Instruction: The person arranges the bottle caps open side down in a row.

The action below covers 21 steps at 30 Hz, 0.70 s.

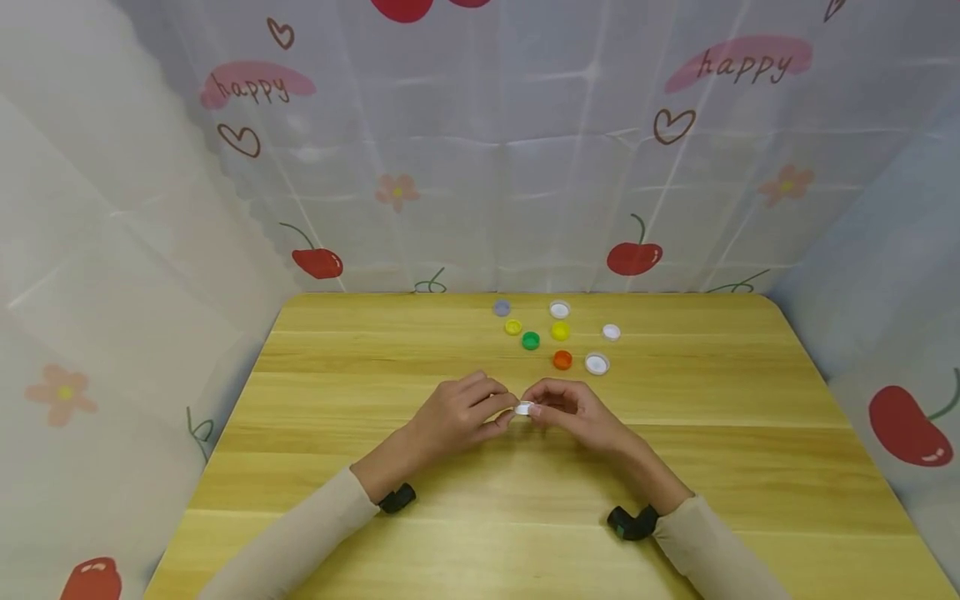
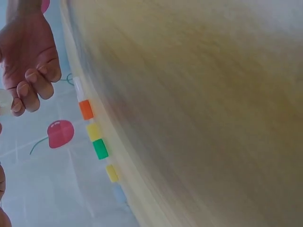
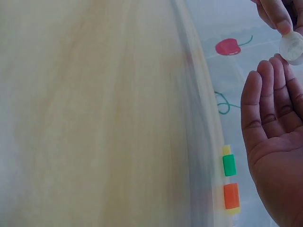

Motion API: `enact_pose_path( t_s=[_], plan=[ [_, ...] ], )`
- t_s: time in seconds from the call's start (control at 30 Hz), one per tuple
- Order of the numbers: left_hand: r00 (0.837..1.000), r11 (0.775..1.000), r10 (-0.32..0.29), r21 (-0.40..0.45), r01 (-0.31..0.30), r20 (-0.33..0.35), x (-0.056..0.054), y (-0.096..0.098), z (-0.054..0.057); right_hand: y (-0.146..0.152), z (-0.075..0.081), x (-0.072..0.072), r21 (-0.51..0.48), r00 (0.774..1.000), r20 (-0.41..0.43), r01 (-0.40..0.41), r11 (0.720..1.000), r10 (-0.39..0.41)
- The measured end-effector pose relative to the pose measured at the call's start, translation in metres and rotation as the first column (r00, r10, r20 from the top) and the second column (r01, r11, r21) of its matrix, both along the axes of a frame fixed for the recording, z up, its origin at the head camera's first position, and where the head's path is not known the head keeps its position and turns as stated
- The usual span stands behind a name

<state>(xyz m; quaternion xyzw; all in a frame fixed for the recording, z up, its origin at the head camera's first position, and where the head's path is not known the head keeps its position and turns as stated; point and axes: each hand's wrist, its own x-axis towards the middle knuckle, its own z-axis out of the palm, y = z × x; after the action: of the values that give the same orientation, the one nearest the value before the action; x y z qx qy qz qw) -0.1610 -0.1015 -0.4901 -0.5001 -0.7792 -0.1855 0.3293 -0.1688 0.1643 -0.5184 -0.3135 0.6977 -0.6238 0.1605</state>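
Note:
Between my two hands is a small round white cap (image 1: 523,408), held a little above the table. My left hand (image 1: 467,410) pinches its left edge with thumb and fingertips. From the other side, my right hand (image 1: 579,414) grips it between thumb and index finger. The right wrist view shows the cap (image 3: 291,48) face on, pale and whitish, at the fingertips of the right hand (image 3: 279,142), with a left finger (image 3: 279,16) on its upper edge. In the left wrist view the cap (image 2: 4,101) is cut off by the frame edge.
Several loose caps lie on the far part of the wooden table (image 1: 450,533): green (image 1: 531,340), orange (image 1: 562,360), yellow (image 1: 560,331), greyish (image 1: 502,307) and white (image 1: 597,363). Black wrist devices (image 1: 632,523) sit by both sleeves. A printed curtain (image 1: 480,167) surrounds the table.

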Motion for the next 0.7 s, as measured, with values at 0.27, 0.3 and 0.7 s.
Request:
enact_pose_path(
  t_s=[0.27,0.3,0.7],
  plan=[
    [0.997,1.0,-0.001,0.022,0.0,0.073,0.004,-0.001,0.0,-0.003,-0.001,0.004,-0.024,0.998,-0.015,0.062,0.998,-0.063],
    [0.991,0.999,0.002,0.043,-0.007,0.132,0.005,-0.001,-0.002,-0.004,0.0,0.005,-0.024,0.995,-0.032,0.091,0.996,-0.091],
    [0.651,0.918,-0.181,0.365,-0.158,0.737,0.016,0.006,-0.018,-0.007,0.008,0.015,-0.01,0.891,-0.384,0.26,0.966,-0.244]
  ],
)
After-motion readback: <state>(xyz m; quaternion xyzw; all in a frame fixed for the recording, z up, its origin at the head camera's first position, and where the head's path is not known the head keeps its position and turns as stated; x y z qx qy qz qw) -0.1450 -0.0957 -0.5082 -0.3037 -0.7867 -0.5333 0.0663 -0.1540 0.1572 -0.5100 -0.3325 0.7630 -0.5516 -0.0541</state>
